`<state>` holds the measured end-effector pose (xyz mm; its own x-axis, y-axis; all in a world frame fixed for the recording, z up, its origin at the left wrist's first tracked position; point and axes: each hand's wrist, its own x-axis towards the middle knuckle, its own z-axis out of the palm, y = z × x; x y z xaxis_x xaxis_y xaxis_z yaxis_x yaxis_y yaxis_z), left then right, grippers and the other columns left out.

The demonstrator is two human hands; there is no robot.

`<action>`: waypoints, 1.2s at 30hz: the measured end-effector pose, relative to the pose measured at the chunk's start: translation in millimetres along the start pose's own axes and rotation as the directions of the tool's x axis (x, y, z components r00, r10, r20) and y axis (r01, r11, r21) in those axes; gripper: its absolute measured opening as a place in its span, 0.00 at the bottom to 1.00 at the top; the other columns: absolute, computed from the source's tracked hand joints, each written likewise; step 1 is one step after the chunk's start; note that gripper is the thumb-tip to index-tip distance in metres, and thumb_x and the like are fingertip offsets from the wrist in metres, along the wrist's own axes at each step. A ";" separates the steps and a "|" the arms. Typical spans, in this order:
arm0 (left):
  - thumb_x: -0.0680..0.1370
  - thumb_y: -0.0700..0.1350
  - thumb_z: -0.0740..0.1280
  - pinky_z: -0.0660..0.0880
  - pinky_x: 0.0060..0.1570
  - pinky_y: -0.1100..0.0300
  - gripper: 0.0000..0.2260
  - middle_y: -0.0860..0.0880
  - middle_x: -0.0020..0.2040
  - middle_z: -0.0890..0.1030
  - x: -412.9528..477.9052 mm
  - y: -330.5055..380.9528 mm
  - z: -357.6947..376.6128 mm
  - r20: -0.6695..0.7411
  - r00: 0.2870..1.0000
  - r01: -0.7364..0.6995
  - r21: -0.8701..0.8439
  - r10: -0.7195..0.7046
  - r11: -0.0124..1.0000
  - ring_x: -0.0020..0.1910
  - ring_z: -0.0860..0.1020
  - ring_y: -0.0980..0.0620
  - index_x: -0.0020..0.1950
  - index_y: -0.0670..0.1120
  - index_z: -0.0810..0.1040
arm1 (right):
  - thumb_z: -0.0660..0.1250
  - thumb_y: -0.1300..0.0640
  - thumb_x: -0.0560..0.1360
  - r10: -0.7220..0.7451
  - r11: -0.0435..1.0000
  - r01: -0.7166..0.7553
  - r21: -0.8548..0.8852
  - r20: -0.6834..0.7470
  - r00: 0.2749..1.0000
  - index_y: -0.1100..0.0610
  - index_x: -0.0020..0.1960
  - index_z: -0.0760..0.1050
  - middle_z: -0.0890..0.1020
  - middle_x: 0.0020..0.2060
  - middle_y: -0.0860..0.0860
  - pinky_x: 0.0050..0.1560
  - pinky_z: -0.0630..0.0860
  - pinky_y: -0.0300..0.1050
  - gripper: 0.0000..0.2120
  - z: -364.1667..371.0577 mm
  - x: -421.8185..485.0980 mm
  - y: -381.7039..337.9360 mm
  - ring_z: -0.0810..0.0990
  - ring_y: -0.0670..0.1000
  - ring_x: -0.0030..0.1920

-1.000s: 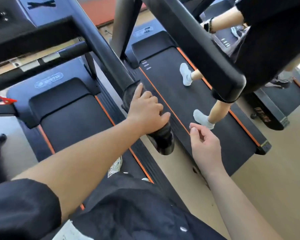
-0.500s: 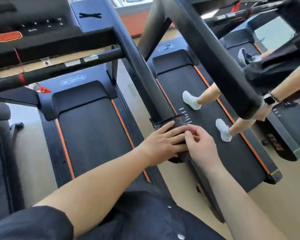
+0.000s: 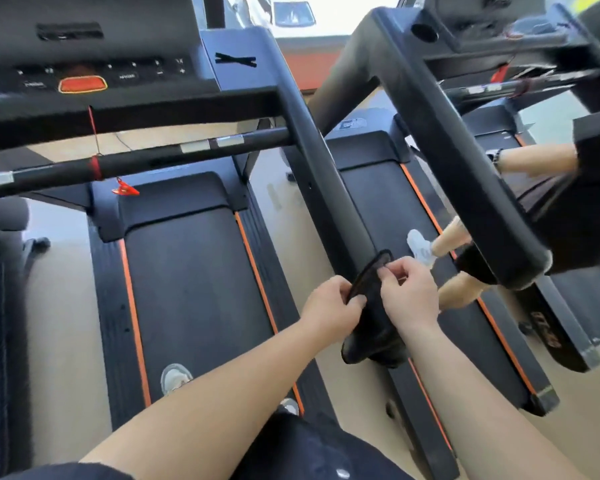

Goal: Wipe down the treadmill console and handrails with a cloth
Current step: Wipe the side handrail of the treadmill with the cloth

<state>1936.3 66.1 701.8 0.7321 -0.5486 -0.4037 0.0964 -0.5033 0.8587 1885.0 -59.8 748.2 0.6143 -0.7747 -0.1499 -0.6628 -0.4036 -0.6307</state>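
cloth on handrail, pinched by left hand and right hand, console lettering unreadable

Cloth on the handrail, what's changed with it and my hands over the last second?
The right hand, free beside the rail a second ago, came in and took hold of the cloth. The left hand went from wrapping the cloth round the handrail end to pinching its edge, so both hands now pinch it, with one edge lifted. The cloth stayed at the rail's end.
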 end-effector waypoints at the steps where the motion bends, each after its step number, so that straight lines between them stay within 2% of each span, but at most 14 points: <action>1: 0.78 0.53 0.70 0.78 0.43 0.53 0.08 0.53 0.39 0.80 -2.8 0.0 -15.1 0.033 0.999 -0.012 -0.008 0.013 1.000 0.41 0.80 0.51 0.46 0.50 0.77 | 0.69 0.54 0.77 -0.038 0.999 0.038 0.004 0.008 0.999 0.51 0.43 0.76 0.81 0.42 0.47 0.49 0.76 0.51 0.05 4.6 -0.3 -15.3 0.79 0.52 0.46; 6: 0.76 0.46 0.75 0.73 0.32 0.66 0.11 0.57 0.30 0.78 -14.0 -4.4 -143.7 -0.001 1.000 0.002 -0.198 -0.003 0.980 0.30 0.77 0.60 0.38 0.46 0.75 | 0.69 0.59 0.78 -0.299 0.940 0.271 0.209 0.112 0.948 0.54 0.44 0.77 0.82 0.37 0.47 0.44 0.76 0.39 0.05 57.0 -9.8 -127.2 0.80 0.45 0.41; 11: 0.75 0.48 0.75 0.71 0.31 0.60 0.13 0.47 0.34 0.79 -34.0 -25.4 -283.7 -0.208 0.977 -0.011 -0.272 -0.048 0.962 0.31 0.75 0.54 0.43 0.42 0.74 | 0.68 0.57 0.79 -0.338 0.913 0.248 0.323 0.260 0.905 0.52 0.44 0.77 0.83 0.39 0.47 0.47 0.77 0.44 0.05 140.9 -29.7 -228.2 0.80 0.47 0.41; 14: 0.77 0.47 0.74 0.79 0.37 0.55 0.07 0.50 0.37 0.84 -46.7 -37.2 -353.0 -0.363 0.925 -0.045 -0.393 -0.110 0.918 0.36 0.82 0.53 0.47 0.46 0.78 | 0.65 0.55 0.81 -0.381 0.902 0.259 0.344 0.355 0.854 0.53 0.54 0.79 0.83 0.46 0.45 0.52 0.76 0.37 0.05 188.8 -47.1 -286.6 0.80 0.42 0.46; 16: 0.76 0.48 0.74 0.80 0.41 0.55 0.07 0.55 0.34 0.81 -53.7 -52.0 -397.0 -0.508 0.845 -0.077 -0.428 -0.169 0.901 0.36 0.81 0.54 0.44 0.47 0.78 | 0.65 0.55 0.82 -0.409 0.898 0.263 0.354 0.447 0.795 0.52 0.60 0.78 0.81 0.48 0.43 0.46 0.72 0.25 0.08 218.2 -61.3 -326.9 0.78 0.37 0.46; 18: 0.75 0.52 0.73 0.79 0.43 0.51 0.10 0.54 0.34 0.80 -63.2 -72.6 -437.5 -0.631 0.736 -0.072 -0.434 -0.246 0.898 0.36 0.80 0.52 0.42 0.48 0.78 | 0.66 0.54 0.81 -0.456 0.887 0.314 0.340 0.531 0.714 0.51 0.59 0.79 0.82 0.48 0.44 0.41 0.71 0.24 0.08 248.7 -77.5 -366.1 0.79 0.39 0.45; 20: 0.74 0.55 0.72 0.78 0.43 0.48 0.11 0.51 0.35 0.80 -77.2 -92.8 -469.5 -0.704 0.632 -0.084 -0.479 -0.325 0.874 0.37 0.79 0.49 0.42 0.48 0.77 | 0.67 0.53 0.80 -0.506 0.862 0.383 0.331 0.600 0.620 0.50 0.57 0.80 0.84 0.47 0.46 0.40 0.75 0.29 0.07 277.6 -97.7 -402.3 0.81 0.44 0.44; 23: 0.76 0.52 0.71 0.75 0.44 0.51 0.10 0.52 0.36 0.77 -100.3 -113.6 -503.6 -0.780 0.479 -0.110 -0.508 -0.403 0.854 0.37 0.76 0.51 0.42 0.48 0.75 | 0.66 0.52 0.80 -0.543 0.829 0.439 0.346 0.686 0.484 0.50 0.55 0.81 0.86 0.47 0.48 0.47 0.83 0.47 0.07 313.8 -130.3 -447.2 0.84 0.50 0.47; 27: 0.76 0.51 0.70 0.78 0.55 0.43 0.09 0.45 0.46 0.83 -128.1 -123.5 -538.7 -0.847 0.283 -0.175 -0.507 -0.450 0.844 0.47 0.81 0.45 0.47 0.46 0.76 | 0.67 0.51 0.79 -0.570 0.793 0.474 0.382 0.740 0.357 0.49 0.55 0.81 0.86 0.47 0.47 0.54 0.82 0.51 0.07 345.6 -159.1 -476.3 0.84 0.47 0.49; 29: 0.78 0.49 0.69 0.78 0.55 0.45 0.08 0.46 0.46 0.82 -145.6 -123.2 -552.8 -0.911 0.138 -0.175 -0.409 -0.389 0.895 0.48 0.80 0.46 0.49 0.46 0.75 | 0.66 0.50 0.78 -0.569 0.786 0.483 0.385 0.757 0.323 0.47 0.52 0.82 0.86 0.46 0.46 0.56 0.82 0.56 0.07 356.0 -166.4 -484.5 0.84 0.47 0.50; 32: 0.81 0.49 0.67 0.78 0.50 0.47 0.08 0.47 0.49 0.79 -168.6 -126.5 -568.5 -0.998 -0.041 -0.042 -0.052 -0.054 0.998 0.49 0.78 0.45 0.52 0.46 0.73 | 0.65 0.49 0.77 -0.550 0.800 0.444 0.404 0.789 0.273 0.45 0.50 0.82 0.87 0.46 0.47 0.56 0.82 0.60 0.07 366.8 -177.5 -496.1 0.86 0.50 0.50; 33: 0.82 0.49 0.66 0.78 0.48 0.47 0.07 0.49 0.52 0.78 -172.5 -133.7 -573.4 -0.998 -0.028 0.094 0.054 0.057 0.994 0.50 0.78 0.44 0.54 0.46 0.73 | 0.65 0.49 0.78 -0.541 0.804 0.435 0.405 0.802 0.253 0.45 0.50 0.81 0.87 0.46 0.47 0.55 0.82 0.60 0.06 369.2 -182.7 -499.4 0.86 0.49 0.49; 34: 0.82 0.48 0.64 0.78 0.46 0.46 0.07 0.50 0.57 0.77 -173.8 -147.2 -577.8 -0.993 0.036 0.256 0.117 0.112 0.959 0.51 0.79 0.43 0.57 0.47 0.72 | 0.65 0.49 0.78 -0.534 0.806 0.431 0.406 0.812 0.234 0.45 0.50 0.81 0.87 0.46 0.48 0.56 0.82 0.59 0.06 371.5 -188.2 -501.4 0.86 0.49 0.49; 36: 0.83 0.45 0.61 0.77 0.47 0.46 0.12 0.51 0.67 0.73 -174.0 -179.7 -581.6 -0.970 0.244 0.535 0.121 -0.015 0.836 0.54 0.79 0.40 0.67 0.51 0.70 | 0.65 0.51 0.80 -0.526 0.805 0.432 0.408 0.827 0.199 0.46 0.52 0.81 0.87 0.47 0.48 0.56 0.83 0.57 0.07 375.9 -200.2 -502.8 0.86 0.46 0.48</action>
<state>2183.7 640.3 801.3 0.8309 0.5213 0.1943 0.3906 -0.7954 0.4635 2256.2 481.2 809.1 0.8251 0.4603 -0.3276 -0.0936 -0.4606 -0.8827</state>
